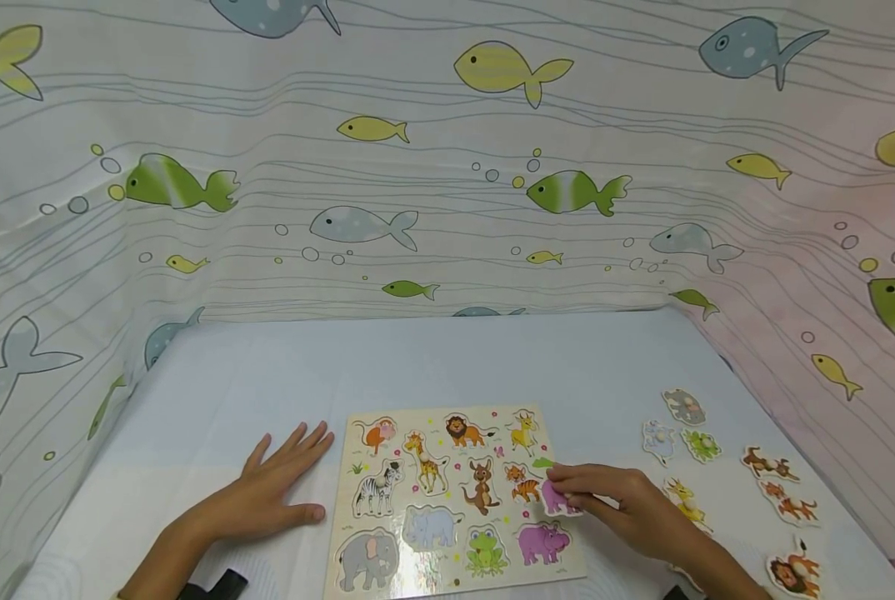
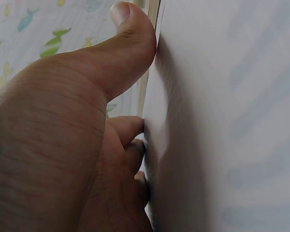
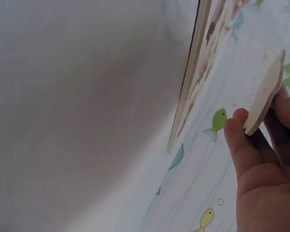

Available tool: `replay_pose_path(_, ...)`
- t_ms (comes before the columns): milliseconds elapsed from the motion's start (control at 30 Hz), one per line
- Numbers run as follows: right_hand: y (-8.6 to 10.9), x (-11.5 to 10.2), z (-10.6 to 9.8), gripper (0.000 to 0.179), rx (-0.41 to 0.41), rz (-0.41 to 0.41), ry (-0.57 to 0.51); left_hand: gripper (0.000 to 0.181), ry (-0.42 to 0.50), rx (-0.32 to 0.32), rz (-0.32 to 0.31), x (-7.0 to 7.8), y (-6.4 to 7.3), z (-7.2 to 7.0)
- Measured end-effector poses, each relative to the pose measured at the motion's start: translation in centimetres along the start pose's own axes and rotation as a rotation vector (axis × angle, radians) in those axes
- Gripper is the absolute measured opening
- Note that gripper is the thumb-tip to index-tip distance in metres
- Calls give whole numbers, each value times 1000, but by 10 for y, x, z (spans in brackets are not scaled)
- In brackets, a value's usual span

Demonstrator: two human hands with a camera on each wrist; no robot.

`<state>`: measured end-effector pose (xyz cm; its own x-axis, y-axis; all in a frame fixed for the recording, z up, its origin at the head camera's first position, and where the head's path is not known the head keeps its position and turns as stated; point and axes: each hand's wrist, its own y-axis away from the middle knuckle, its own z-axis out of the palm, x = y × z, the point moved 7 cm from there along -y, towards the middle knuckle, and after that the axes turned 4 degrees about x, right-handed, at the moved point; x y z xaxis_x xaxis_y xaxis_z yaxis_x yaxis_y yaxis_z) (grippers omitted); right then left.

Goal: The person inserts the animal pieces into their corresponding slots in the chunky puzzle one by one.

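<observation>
A wooden animal puzzle board (image 1: 387, 575) lies on the white table in the head view, with pictures such as a lion, giraffe, zebra and frog. My right hand (image 1: 612, 504) pinches a purple hippo puzzle piece (image 1: 555, 498) over the board's right edge, beside the tiger picture. Bare wood on the back of that hippo piece (image 3: 267, 94) faces the right wrist camera. Just below it on the board is the purple hippo picture (image 1: 543, 543). To the left of the board, my left hand (image 1: 275, 492) rests on the table with its fingers spread.
Several loose animal pieces lie to the right, among them an elephant piece (image 1: 685, 407), a frog piece (image 1: 701, 446), a tiger piece (image 1: 789, 502) and a lion piece (image 1: 792, 573). A fish-patterned curtain (image 1: 432, 175) stands behind the table (image 1: 432, 358) and along its sides.
</observation>
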<state>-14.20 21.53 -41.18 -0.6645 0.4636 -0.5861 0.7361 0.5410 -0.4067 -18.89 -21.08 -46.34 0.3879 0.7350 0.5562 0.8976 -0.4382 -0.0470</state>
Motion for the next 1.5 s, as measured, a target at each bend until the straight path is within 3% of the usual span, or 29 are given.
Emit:
replay_pose_path(100,1,1,5,37,-22,23,-12,95,-1,-1,0,0,0,0)
replay_pose_path(333,2,-4,12,34,-37,-35,-12,95,5,-1,3,2,1,-1)
replay_pose_path(633,2,-9,22,28,-115,-30,-13,96,1,-6,-12,2,-1,-2)
replay_pose_path(1200,5,-9,31,25,-100,-30,-42,97,9,-9,-18,0,-1,0)
replay_pose_path(1500,7,-12,34,25,-100,-88,11,95,-4,-5,-2,-2,0,1)
